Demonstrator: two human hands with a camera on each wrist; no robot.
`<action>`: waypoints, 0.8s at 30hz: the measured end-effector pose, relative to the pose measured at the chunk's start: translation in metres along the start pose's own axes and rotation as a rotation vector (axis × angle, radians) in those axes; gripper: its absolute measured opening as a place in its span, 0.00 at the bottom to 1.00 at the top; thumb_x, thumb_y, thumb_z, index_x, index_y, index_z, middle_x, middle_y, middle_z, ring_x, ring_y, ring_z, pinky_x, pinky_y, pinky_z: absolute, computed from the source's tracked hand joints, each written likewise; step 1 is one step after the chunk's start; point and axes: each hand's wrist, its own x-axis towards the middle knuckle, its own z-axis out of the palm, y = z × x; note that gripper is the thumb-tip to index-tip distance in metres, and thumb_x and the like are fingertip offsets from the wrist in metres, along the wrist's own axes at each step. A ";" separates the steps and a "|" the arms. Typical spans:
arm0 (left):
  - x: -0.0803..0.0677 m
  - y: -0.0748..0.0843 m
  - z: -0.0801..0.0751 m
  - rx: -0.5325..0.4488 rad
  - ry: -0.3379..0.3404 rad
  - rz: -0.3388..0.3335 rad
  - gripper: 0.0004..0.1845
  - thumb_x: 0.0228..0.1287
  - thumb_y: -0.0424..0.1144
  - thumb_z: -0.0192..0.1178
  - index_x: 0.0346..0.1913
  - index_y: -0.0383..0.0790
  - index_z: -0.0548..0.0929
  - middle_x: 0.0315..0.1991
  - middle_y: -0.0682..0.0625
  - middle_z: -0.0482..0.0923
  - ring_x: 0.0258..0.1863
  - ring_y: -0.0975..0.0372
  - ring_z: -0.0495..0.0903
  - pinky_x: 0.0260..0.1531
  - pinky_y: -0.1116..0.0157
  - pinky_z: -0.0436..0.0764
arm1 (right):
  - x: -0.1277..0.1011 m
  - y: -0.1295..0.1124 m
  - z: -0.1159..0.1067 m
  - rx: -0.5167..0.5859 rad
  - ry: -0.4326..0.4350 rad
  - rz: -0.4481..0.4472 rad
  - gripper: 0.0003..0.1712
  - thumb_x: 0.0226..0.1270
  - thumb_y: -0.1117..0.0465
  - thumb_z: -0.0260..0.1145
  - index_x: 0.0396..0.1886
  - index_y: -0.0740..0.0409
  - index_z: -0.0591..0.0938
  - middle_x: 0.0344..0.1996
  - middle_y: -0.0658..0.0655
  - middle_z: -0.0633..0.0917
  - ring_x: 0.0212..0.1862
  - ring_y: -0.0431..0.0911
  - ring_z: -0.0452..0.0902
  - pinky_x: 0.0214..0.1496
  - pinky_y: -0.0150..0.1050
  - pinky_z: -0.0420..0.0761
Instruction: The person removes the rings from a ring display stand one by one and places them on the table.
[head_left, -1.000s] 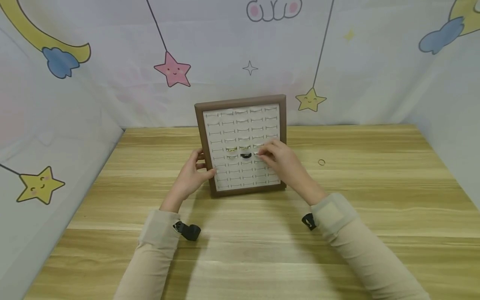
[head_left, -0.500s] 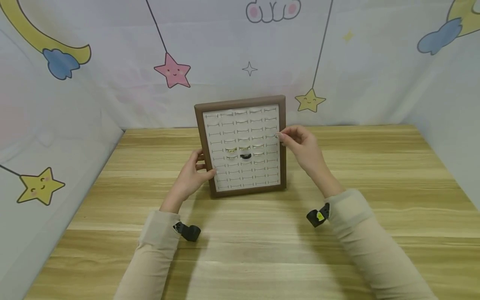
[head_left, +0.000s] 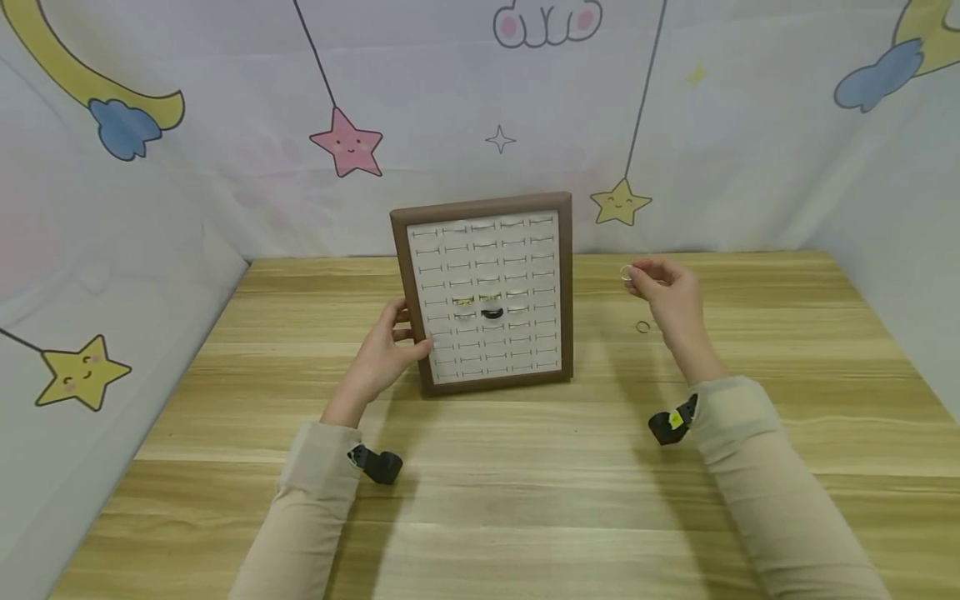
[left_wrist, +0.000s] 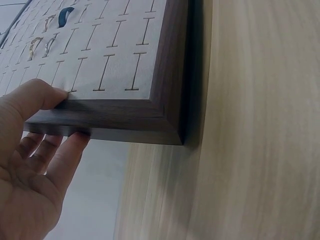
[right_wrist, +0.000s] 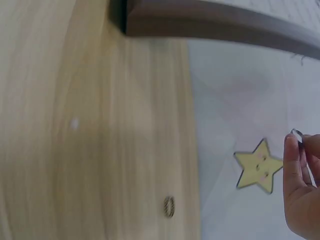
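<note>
A thin silver ring (head_left: 626, 272) was pinched in the right hand (head_left: 670, 293), raised right of the brown-framed white slotted ring tray (head_left: 563, 283). The left hand (head_left: 381, 350) gripped the tray's left edge. Another small ring (head_left: 642, 326) lay on the light wooden table (head_left: 787, 375) nearby.

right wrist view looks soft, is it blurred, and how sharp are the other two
Right wrist view: blurred throughout, the ring on the table and the pinched ring smeared. Left wrist view: crisp on the frame corner and slots. Head view: evenly lit, soft shadows under the arms, table edges bowed by the wide lens.
</note>
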 end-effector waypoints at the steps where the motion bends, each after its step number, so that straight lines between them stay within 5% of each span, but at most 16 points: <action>1: 0.000 0.000 0.000 0.001 0.000 0.000 0.39 0.64 0.35 0.60 0.73 0.41 0.51 0.70 0.40 0.58 0.67 0.47 0.66 0.61 0.50 0.75 | 0.000 0.003 -0.003 -0.017 0.004 0.013 0.07 0.68 0.63 0.61 0.42 0.60 0.78 0.31 0.43 0.80 0.32 0.28 0.81 0.40 0.19 0.81; 11: 0.000 0.000 0.000 0.002 0.002 0.000 0.39 0.64 0.35 0.60 0.73 0.41 0.51 0.70 0.40 0.58 0.67 0.47 0.66 0.61 0.50 0.74 | 0.004 0.024 -0.030 -0.208 -0.050 0.199 0.25 0.71 0.64 0.56 0.63 0.75 0.68 0.37 0.47 0.75 0.31 0.24 0.77 0.44 0.18 0.79; 18: -0.001 0.001 0.000 -0.001 0.005 0.001 0.39 0.64 0.34 0.60 0.73 0.41 0.51 0.70 0.40 0.58 0.67 0.47 0.66 0.61 0.50 0.74 | 0.003 0.036 -0.045 -0.340 -0.097 0.262 0.25 0.71 0.64 0.56 0.63 0.75 0.69 0.47 0.59 0.76 0.30 0.23 0.76 0.42 0.19 0.80; 24: -0.001 0.000 0.000 -0.001 0.002 0.000 0.40 0.64 0.35 0.60 0.74 0.41 0.50 0.71 0.40 0.57 0.67 0.47 0.65 0.61 0.50 0.74 | 0.001 0.043 -0.052 -0.365 -0.135 0.304 0.24 0.70 0.65 0.57 0.60 0.77 0.70 0.40 0.53 0.79 0.29 0.24 0.76 0.41 0.20 0.81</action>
